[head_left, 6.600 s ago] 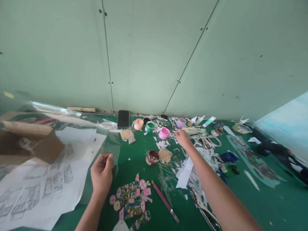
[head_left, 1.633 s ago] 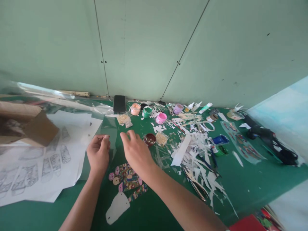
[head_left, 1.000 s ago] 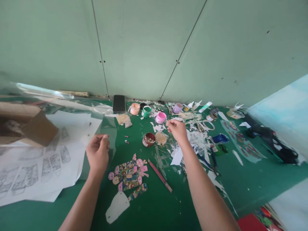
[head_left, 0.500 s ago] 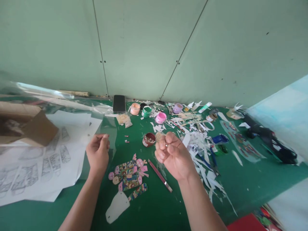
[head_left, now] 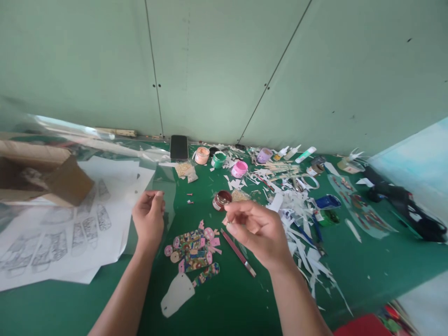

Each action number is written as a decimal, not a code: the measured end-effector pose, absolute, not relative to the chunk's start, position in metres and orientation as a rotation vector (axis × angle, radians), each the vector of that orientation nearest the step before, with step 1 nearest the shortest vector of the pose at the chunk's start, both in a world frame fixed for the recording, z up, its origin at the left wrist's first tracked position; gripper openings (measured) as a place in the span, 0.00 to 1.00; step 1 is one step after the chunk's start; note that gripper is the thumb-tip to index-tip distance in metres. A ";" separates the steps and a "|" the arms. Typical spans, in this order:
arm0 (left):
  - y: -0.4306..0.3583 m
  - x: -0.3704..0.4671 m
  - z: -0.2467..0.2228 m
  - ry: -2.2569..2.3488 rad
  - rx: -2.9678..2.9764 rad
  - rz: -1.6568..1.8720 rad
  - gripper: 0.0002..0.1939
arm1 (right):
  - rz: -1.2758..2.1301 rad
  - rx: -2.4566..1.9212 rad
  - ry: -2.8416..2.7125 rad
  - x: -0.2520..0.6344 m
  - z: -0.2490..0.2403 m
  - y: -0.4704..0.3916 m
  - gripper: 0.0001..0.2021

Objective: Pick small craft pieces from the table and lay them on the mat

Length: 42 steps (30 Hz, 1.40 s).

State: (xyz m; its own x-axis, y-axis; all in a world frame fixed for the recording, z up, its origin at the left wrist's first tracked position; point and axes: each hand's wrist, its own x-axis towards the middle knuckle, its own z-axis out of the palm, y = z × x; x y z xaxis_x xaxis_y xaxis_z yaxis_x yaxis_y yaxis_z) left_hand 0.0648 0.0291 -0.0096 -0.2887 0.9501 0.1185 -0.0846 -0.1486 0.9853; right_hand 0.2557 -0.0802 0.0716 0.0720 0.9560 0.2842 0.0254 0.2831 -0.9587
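My left hand (head_left: 150,219) hovers over the edge of a clear plastic sheet (head_left: 168,196), thumb and forefinger pinched on something too small to make out. Raised above the green mat, my right hand (head_left: 257,229) pinches a tiny piece at its fingertips. Between and below the hands lies a colourful painted cut-out figure (head_left: 194,247) with pink bits, and a white cut-out shape (head_left: 177,294) lies nearer me. A pink craft knife (head_left: 238,252) rests just under my right hand. A brown paint jar (head_left: 221,199) and a bag of gold beads (head_left: 240,196) sit just beyond.
White sheets with drawn outlines (head_left: 63,228) and a cardboard box (head_left: 42,175) fill the left. A phone (head_left: 178,147) and small paint jars (head_left: 219,159) line the wall. Paper scraps (head_left: 297,210), a blue jar (head_left: 327,201) and a black glue gun (head_left: 402,200) lie right.
My right hand reached out to the scraps beyond the beads, then came back towards me with its fingers pinched. My left hand has stayed put, pinched the whole time.
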 end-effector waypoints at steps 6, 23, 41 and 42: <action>0.029 0.065 -0.011 1.270 1.076 1.575 0.09 | 0.686 -1.126 -1.487 0.249 0.089 -0.093 0.13; 0.032 0.068 -0.011 1.265 1.065 1.585 0.07 | 0.268 -1.890 -2.144 0.194 0.026 -0.035 0.15; 0.030 0.076 -0.006 1.302 1.118 1.571 0.05 | 0.074 -2.412 -1.676 0.438 -0.001 0.044 0.17; 0.031 0.077 -0.005 1.313 1.119 1.565 0.05 | 0.060 -2.440 -1.667 0.438 -0.004 0.045 0.15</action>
